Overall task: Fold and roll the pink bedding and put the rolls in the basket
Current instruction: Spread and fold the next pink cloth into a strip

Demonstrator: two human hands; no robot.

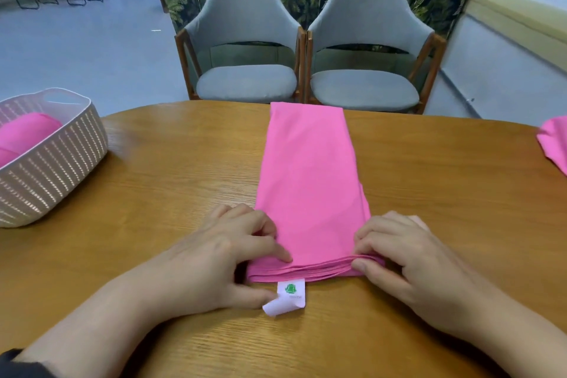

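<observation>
A pink sheet (310, 175), folded into a long narrow strip, lies on the wooden table (171, 169) and runs away from me to the far edge. Its near end shows several stacked layers and a white label (287, 296) with a green mark. My left hand (221, 258) pinches the near left corner of the strip, thumb by the label. My right hand (399, 252) pinches the near right corner between thumb and fingers. At the left stands a pale woven plastic basket (52, 163) with two pink rolls (27, 135) inside.
More pink bedding (553, 141) lies at the table's right edge, partly out of frame. Two grey chairs (245, 49) stand beyond the far side of the table, with a leaf-patterned sofa behind them.
</observation>
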